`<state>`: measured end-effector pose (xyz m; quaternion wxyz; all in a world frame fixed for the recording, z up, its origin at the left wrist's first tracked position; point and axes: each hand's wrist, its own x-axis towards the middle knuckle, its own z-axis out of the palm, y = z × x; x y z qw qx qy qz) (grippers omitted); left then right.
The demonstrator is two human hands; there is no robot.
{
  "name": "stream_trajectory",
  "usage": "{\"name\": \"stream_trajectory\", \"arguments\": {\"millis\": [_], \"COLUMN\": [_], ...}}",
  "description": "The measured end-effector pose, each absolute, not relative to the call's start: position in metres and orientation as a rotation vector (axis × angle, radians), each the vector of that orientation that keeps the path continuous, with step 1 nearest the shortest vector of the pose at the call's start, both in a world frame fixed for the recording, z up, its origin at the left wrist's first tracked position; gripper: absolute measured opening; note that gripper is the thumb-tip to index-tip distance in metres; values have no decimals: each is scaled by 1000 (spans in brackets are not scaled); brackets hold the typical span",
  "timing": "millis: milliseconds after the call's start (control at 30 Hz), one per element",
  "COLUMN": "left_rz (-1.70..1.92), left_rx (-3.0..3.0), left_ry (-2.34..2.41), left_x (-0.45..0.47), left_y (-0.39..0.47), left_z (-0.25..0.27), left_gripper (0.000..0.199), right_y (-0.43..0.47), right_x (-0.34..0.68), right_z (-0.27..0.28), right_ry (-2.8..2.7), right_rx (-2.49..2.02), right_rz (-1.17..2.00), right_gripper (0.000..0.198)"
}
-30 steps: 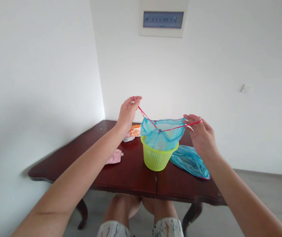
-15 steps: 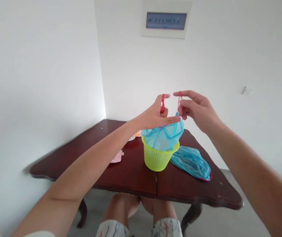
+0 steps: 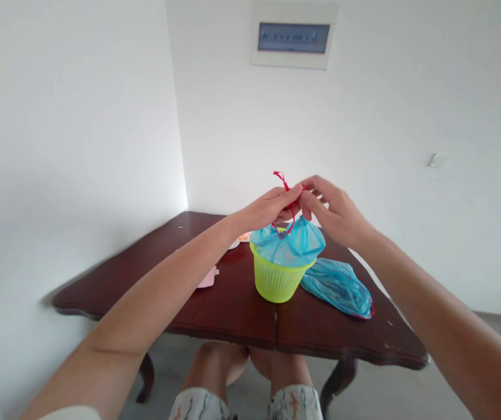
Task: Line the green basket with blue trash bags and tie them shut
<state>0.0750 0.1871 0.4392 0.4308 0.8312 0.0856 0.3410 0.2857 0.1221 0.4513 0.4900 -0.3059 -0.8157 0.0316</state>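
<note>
A light-blue plastic drawstring bag [image 3: 292,248] bulges from the top of a yellow-green mesh basket [image 3: 277,283]. Above it, my left hand [image 3: 277,205] is closed on the bag's red drawstring [image 3: 286,185], one end of which sticks up past the fingers. My right hand [image 3: 327,207] meets the left fingertips and pinches the same red string. The fingertips of both hands overlap, so the exact grip on the string is partly hidden.
A second blue bag with red string [image 3: 338,287] lies flat right of the basket on the dark wooden table [image 3: 233,315]. Left of the basket are a pink cloth item [image 3: 209,277] and an orange-white item [image 3: 244,237], both partly hidden by my left arm.
My hands have come together from slightly apart, with the fingers that were stretched through red string loops now pinched in. The bag's top sits a little lower.
</note>
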Motion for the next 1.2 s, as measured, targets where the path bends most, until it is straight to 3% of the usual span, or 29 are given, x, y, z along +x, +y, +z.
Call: {"name": "stream_trajectory", "arguments": {"millis": [100,233,367,633,833,1000,1200], "left_rz": [852,1011,1019,769,895,848,916], "left_rx": [2027,1850,1748,1910,1656,1353,1376], "left_ry": [237,241,221,223,260,326,223], "left_x": [71,75,76,72,72,70,67], "left_y": [182,180,186,187,195,203,196], "left_z": [433,418,405,396,387,386,390], "left_gripper": [83,70,64,76,57,48,46], "right_y": [137,143,146,148,143,121,102], "right_x": [287,287,287,285,285,276,275], "right_z": [430,419,415,405,407,387,345], "right_ry": [-1966,-1802,-1696,-1879,-1704,-1529,-2133], "right_rx": [-786,-800,-865,-739,-773,-683,-883], "right_rz": [244,230,182,554,256,243,-102], "right_gripper": [71,77,68,62,62,53,41]}}
